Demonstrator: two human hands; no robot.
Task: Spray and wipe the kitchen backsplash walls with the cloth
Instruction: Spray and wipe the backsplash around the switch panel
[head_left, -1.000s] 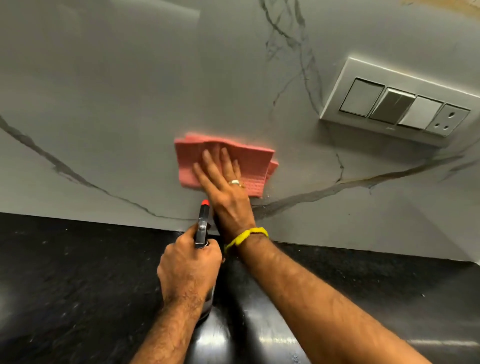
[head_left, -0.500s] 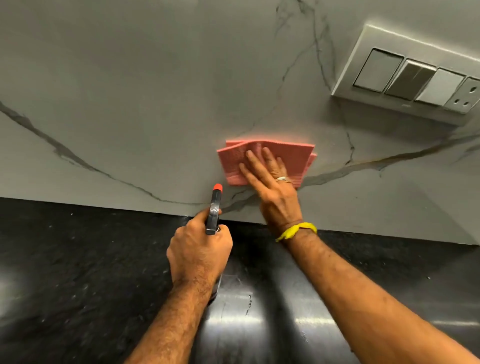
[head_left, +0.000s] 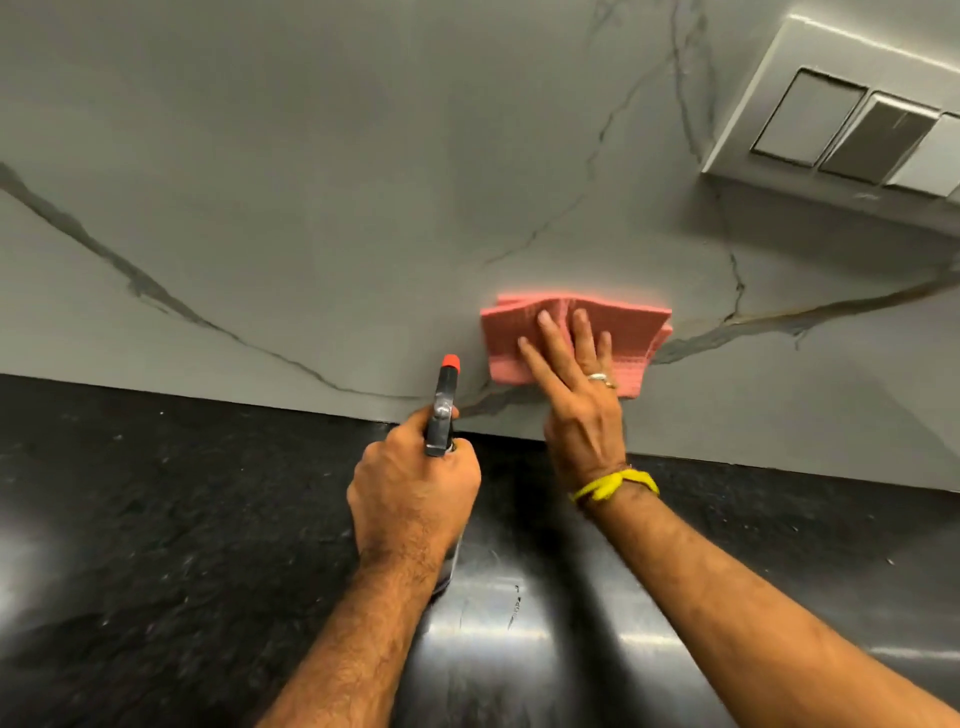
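A folded pink cloth (head_left: 576, 338) lies flat on the grey veined backsplash (head_left: 311, 208), low, near the black counter (head_left: 156, 519). The right hand (head_left: 576, 400) presses it with straight fingers, farther right than before. The left hand (head_left: 413, 499) grips a red-tipped spray bottle (head_left: 444, 410).

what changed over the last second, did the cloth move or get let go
The right hand slid the pink cloth rightward along the backsplash, nearer the switch panel; its flat-fingered press is unchanged and nothing was let go. The left hand moved right with it, keeping its grip on the spray bottle, nozzle toward the wall.
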